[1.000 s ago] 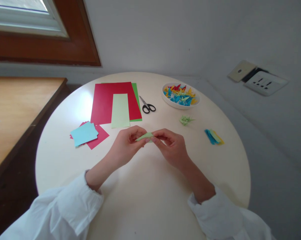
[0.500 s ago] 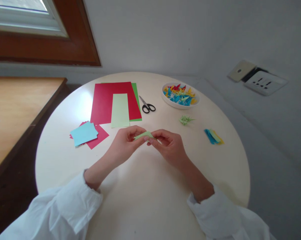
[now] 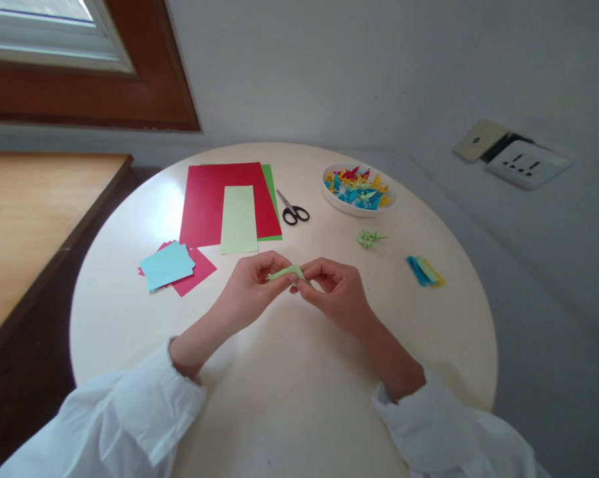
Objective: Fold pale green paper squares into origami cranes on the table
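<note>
Between my hands is a small piece of folded light green paper (image 3: 290, 270), held above the middle of the round table (image 3: 289, 398). My left hand (image 3: 252, 289) pinches its left part between thumb and fingers. At the right end, the thumb and fingertips of my right hand (image 3: 337, 292) close on the same paper, and the fingers partly hide it. Beyond my hands, a pale green paper strip (image 3: 239, 219) lies on a red sheet (image 3: 204, 206), which covers part of a green sheet (image 3: 273, 206).
Black-handled scissors (image 3: 293, 210) lie beside the sheets. A white dish (image 3: 359, 212) holds several folded paper pieces. Nearer are a light green paper cluster (image 3: 371, 239) and coloured strips (image 3: 425, 271). Blue squares (image 3: 167, 267) overlap red ones (image 3: 197, 272) at left.
The folded green paper now bends down more at its right end, between my fingertips. Both hands stay in nearly the same place, and the things on the table have not moved.
</note>
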Tool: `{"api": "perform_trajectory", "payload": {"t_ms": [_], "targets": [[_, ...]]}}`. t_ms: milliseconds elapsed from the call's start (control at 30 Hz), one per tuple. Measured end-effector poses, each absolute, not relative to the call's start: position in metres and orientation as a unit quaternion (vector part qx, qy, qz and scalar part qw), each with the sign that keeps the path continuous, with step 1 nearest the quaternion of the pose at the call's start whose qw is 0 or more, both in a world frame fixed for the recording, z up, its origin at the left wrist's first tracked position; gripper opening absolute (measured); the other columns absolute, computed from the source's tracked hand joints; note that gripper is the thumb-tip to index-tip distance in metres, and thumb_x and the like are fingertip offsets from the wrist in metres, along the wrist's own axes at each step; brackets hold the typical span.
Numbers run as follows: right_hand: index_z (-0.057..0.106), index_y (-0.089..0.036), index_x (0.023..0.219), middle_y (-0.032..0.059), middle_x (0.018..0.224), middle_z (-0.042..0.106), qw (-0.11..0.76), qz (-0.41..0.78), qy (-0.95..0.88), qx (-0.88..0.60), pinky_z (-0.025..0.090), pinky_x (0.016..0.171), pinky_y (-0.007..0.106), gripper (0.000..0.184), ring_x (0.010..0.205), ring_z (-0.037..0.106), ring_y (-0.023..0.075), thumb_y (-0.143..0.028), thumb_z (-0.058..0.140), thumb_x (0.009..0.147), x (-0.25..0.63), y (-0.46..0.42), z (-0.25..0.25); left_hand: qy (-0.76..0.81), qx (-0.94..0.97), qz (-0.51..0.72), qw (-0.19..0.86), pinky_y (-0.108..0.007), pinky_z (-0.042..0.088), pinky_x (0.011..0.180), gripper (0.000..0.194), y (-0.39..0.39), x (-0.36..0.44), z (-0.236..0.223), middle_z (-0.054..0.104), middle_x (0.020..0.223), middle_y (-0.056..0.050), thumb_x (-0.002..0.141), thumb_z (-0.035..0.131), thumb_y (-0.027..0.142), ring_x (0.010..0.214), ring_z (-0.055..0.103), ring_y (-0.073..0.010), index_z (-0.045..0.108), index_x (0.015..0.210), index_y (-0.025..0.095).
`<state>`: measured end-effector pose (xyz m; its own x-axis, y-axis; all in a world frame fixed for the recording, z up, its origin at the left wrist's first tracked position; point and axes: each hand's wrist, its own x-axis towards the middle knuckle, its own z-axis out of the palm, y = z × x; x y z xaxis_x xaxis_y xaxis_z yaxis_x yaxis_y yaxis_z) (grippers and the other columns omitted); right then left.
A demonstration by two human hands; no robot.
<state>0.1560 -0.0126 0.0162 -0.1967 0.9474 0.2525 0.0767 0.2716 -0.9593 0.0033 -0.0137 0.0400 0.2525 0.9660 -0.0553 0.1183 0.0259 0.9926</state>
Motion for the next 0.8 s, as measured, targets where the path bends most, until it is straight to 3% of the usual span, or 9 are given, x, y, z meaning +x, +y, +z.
{"api": "perform_trajectory", "payload": {"t_ms": [567, 800], "targets": [[0.056, -0.017, 0.06, -0.001, 0.062, 0.061, 0.479, 0.447, -0.63, -0.418, 0.046, 0.057, 0.024, 0.013, 0.059, 0.055, 0.0104, -0.019, 0.068, 0.063, 0.1562, -0.0115, 0.0137, 0.471, 0.579, 0.392, 0.538, -0.025, 0.041, 0.059, 0.015, -0.0128, 0.0024, 0.0375, 0.061, 0.066, -0.001, 0.07, 0.063, 0.028, 0.064, 0.056, -0.0128, 0.058, 0.067, 0.015], [0.061, -0.018, 0.065, 0.0015, 0.066, 0.066, 0.494, 0.468, -0.6, -0.421, 0.051, 0.063, 0.028, 0.018, 0.064, 0.062, 0.0136, -0.029, 0.074, 0.062, 0.1559, -0.0114, 0.0127, 0.479, 0.566, 0.41, 0.531, -0.024, 0.04, 0.056, 0.024, -0.0139, 0.0021, 0.0402, 0.061, 0.063, -0.001, 0.069, 0.066, 0.036, 0.062, 0.054, -0.0125, 0.056, 0.062, 0.015]]}}
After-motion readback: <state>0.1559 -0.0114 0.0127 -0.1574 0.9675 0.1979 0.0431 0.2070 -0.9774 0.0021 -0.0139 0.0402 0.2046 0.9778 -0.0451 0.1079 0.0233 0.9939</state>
